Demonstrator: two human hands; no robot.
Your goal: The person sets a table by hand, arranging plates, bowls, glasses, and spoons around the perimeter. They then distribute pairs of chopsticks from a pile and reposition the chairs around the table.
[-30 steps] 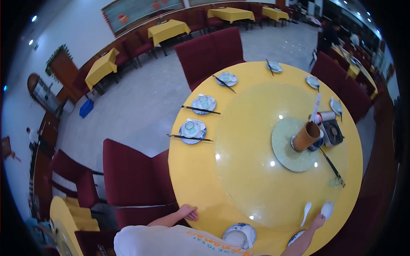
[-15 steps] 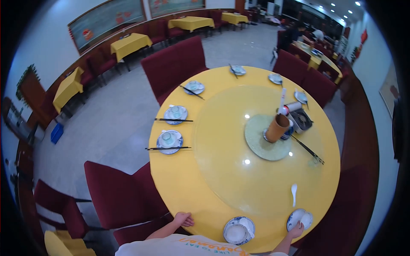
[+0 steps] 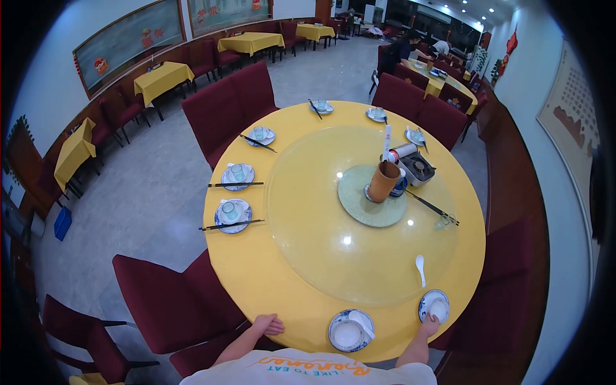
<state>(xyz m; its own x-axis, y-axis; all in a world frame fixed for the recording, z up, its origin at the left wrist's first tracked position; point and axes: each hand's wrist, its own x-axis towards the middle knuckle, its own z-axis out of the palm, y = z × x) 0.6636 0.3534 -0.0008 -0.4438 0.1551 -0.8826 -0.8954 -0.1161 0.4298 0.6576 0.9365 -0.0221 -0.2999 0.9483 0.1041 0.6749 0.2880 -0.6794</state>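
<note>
Yellow cloth covers the round worktop (image 3: pixel 247 269). Your left hand (image 3: pixel 267 324) rests near its edge, fingers together; rightward, your right hand (image 3: pixel 431 325) touches the small bowl (image 3: pixel 440 308) on a patterned plate (image 3: pixel 425 303), its fingers' grip unclear.

Head-height view, forward and down

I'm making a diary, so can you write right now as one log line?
left hand: on table | right hand: touching bowl | bowl: on plate | spoon: off plate
</note>
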